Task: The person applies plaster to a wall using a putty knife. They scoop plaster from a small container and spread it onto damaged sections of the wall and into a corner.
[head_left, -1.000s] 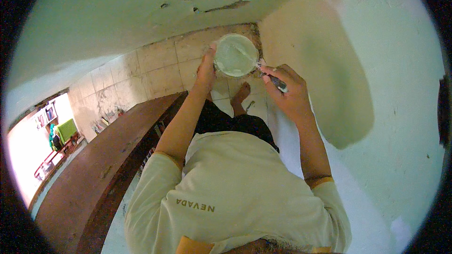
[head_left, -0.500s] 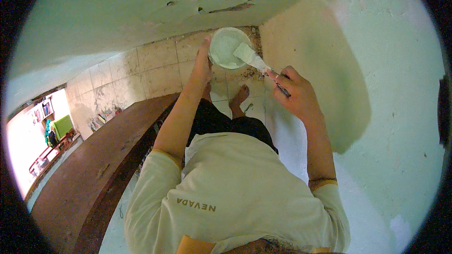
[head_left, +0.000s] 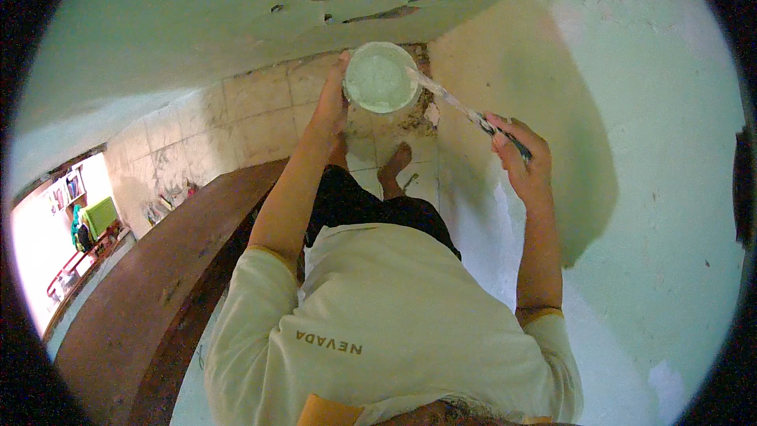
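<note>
My left hand (head_left: 337,91) grips the left side of a round, pale tub (head_left: 348,95) in front of my legs. Inside it lies light green paint (head_left: 380,77), with a lumpy, foamy-looking surface. My right hand (head_left: 523,153) is closed around the dark handle of a flat paintbrush (head_left: 453,100), whose head and neck are smeared whitish. The brush is seen nearly edge-on, its tip at the tub's right rim. Whether the tip touches the rim, I cannot tell.
Ahead is a green wall (head_left: 260,28) with cracks and small holes; another green wall (head_left: 646,150) stands close on my right. A brown ledge (head_left: 173,268) curves along my left. My bare foot (head_left: 396,162) stands on floor tiles near a crumbly, dirty corner.
My right hand has moved right and slightly down, drawing the brush from over the paint to the tub's right rim. The brush has turned from flat to edge-on. My left hand still holds the tub.
</note>
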The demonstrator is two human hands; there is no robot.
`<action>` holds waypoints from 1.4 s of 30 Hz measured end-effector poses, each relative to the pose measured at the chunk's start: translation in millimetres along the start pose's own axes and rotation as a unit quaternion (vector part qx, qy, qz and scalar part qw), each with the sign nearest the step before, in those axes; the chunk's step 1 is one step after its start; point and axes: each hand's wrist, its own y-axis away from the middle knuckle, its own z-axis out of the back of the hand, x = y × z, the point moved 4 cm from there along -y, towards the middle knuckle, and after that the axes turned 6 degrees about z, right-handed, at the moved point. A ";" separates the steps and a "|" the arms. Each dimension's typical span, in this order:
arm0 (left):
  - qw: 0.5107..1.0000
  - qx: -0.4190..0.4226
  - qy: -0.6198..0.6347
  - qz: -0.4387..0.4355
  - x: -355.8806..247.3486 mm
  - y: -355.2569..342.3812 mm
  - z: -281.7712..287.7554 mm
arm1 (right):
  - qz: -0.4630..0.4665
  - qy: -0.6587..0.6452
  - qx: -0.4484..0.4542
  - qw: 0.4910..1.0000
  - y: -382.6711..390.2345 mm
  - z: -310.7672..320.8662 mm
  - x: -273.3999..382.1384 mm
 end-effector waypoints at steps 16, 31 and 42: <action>0.998 0.054 0.016 -0.005 12.9 -9.8 10.0 | -0.286 -0.215 -0.127 0.925 -4.1 2.0 -66.0; 0.998 -0.022 0.057 0.026 16.1 35.2 48.7 | 0.112 0.294 -0.049 0.948 -163.2 -47.8 -82.9; 0.996 -0.064 0.057 0.035 11.8 43.5 52.6 | 0.075 0.354 -0.033 0.932 -155.1 -64.3 -72.0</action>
